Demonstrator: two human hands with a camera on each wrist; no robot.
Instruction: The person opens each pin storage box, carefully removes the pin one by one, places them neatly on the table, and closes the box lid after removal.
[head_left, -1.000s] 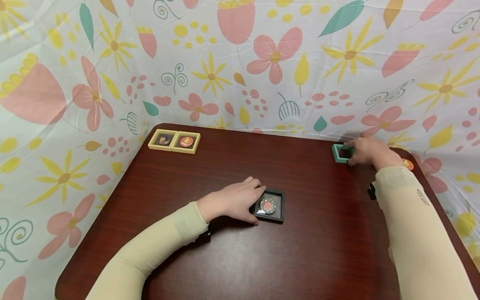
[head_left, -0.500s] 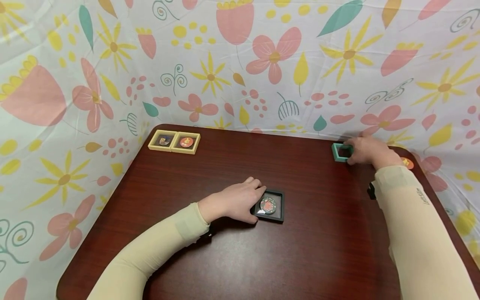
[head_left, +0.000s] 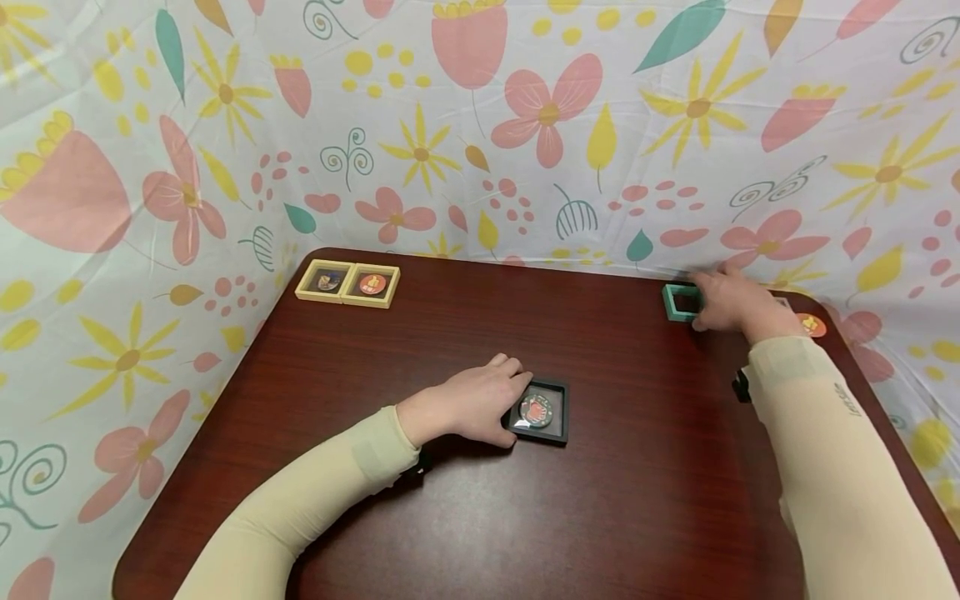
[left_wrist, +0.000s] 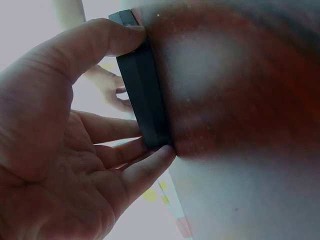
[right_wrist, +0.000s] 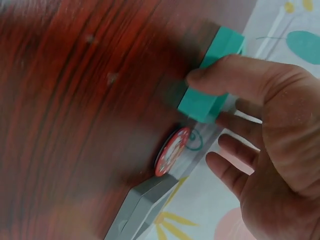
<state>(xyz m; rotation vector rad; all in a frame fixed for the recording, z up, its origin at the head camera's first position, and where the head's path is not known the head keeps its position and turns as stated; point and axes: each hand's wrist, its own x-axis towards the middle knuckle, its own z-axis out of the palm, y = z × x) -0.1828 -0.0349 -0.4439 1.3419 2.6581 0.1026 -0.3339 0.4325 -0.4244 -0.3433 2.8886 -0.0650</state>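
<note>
In the head view my left hand (head_left: 483, 404) grips the left side of a black square frame (head_left: 564, 417) lying on the table. A dark round disc with a red picture (head_left: 536, 411) shows inside it. The left wrist view has my thumb at one end of the black frame (left_wrist: 142, 95) and fingertips at the other. Far right, my right hand (head_left: 731, 304) holds the right side of a teal open square frame (head_left: 667, 304). In the right wrist view my thumb presses the near wall of the teal frame (right_wrist: 202, 105), with the index fingertip by its lower corner.
Two joined yellow frames (head_left: 343, 294) with round discs stand at the table's (head_left: 465, 317) far left corner. An orange disc (head_left: 812, 326) lies by my right wrist. A red-rimmed disc (right_wrist: 171, 151) and a grey frame (right_wrist: 132, 212) sit beside the teal frame. Patterned cloth (head_left: 450, 125) hangs behind.
My right hand has shifted very slightly, and a small pale edge now shows behind its wrist. The left hand and the black frame stay in place.
</note>
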